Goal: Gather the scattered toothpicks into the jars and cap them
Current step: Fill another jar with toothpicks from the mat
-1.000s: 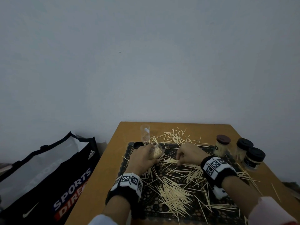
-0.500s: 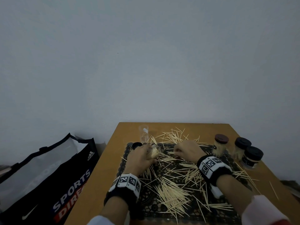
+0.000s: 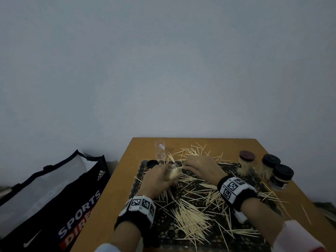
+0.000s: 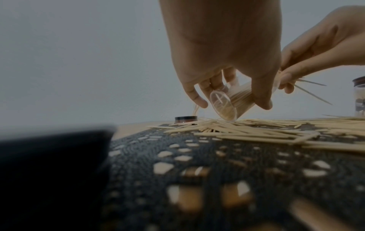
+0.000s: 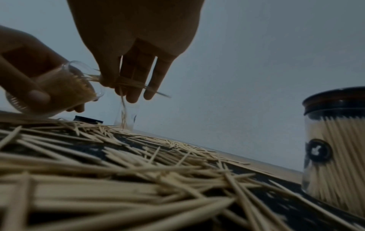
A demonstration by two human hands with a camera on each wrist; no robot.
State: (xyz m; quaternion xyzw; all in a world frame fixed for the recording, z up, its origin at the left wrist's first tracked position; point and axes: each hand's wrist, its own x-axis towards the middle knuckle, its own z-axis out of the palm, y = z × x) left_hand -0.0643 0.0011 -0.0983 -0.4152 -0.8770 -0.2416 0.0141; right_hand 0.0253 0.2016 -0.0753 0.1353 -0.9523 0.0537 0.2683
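Fingers of the right hand (image 5: 136, 65) pinch a small bundle of toothpicks (image 5: 126, 83), its points now at the mouth of the clear jar (image 4: 230, 103) that the left hand (image 3: 160, 176) grips tilted, base edge resting on the mat; a second ago that right hand was lower and to the right, gathering from the pile, so it has carried a fresh load across and the feeding-in is under way. Nearest the person, the thickest heap of scattered toothpicks (image 3: 189, 215) lies on the black lace mat (image 3: 174, 239), so by my reckoning most of the gathering is still to do. Mid-table, the held jar looks better than half full, and a couple of picks jut loose from the bundle and may miss the mouth. Just left of it a loose dark lid (image 3: 152, 163) waits on the mat. Farther off, an almost empty clear jar (image 3: 160, 150) stands uncapped on the wooden table (image 3: 116, 188), with more toothpicks strewn right of it. At the right, three capped jars (image 3: 264, 167) are already filled.
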